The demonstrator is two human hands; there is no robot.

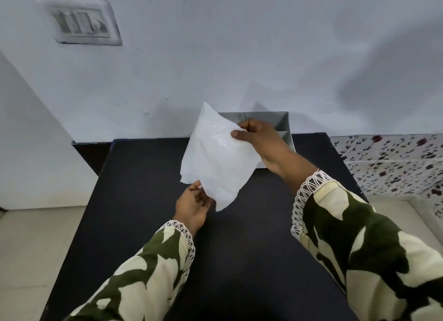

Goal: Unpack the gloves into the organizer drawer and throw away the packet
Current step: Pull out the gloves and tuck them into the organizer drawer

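I see a pale blue wall [239,57] with a switch plate [79,21] at the upper left of the frame, and a black table [148,212] below it. In the middle of the frame, both hands hold a white packet [215,157] up above the table. The right hand [261,138] pinches its upper right edge, thumb on the front. The left hand [191,208] grips its lower left corner from underneath. A grey organizer drawer [285,129] sits behind the packet, against the wall. I cannot see any gloves.
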